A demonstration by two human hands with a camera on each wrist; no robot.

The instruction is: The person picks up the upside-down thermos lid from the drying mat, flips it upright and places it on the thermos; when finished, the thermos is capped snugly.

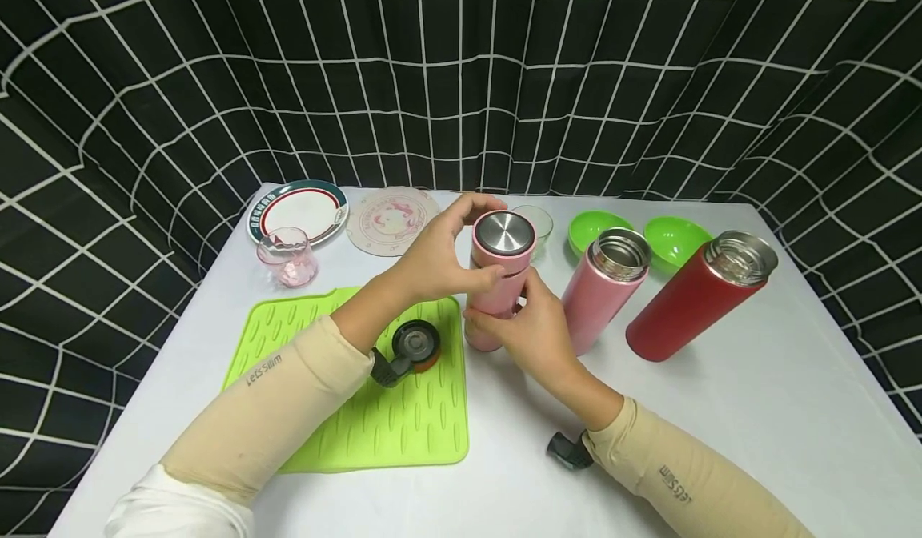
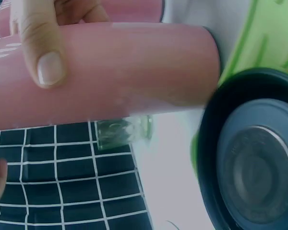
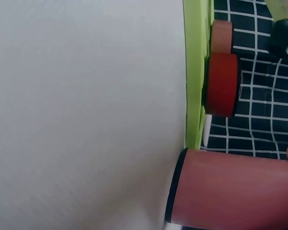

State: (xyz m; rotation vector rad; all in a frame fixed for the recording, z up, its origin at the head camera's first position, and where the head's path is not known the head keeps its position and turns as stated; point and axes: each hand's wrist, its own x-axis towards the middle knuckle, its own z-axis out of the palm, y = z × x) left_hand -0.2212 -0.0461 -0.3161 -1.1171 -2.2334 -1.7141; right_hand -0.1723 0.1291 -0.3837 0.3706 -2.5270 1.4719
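A pink thermos point(image 1: 497, 278) with a steel-topped lid point(image 1: 504, 232) stands upright at the table's middle, just right of the green mat. My left hand point(image 1: 468, 243) curls around its upper part at the lid. My right hand point(image 1: 515, 318) grips the lower body. In the left wrist view my thumb point(image 2: 41, 43) presses on the pink thermos point(image 2: 134, 72). The right wrist view shows the pink thermos's base point(image 3: 230, 191) on the white table. A black and red lid point(image 1: 416, 344) lies on the green silicone mat point(image 1: 360, 410).
To the right stand an open pink thermos point(image 1: 605, 286) and an open red thermos point(image 1: 695, 298). Behind them sit two green bowls point(image 1: 598, 230) and a glass bowl point(image 1: 540, 219). A plate point(image 1: 298, 210), round coaster point(image 1: 392, 219) and pink glass cup point(image 1: 286, 256) lie back left.
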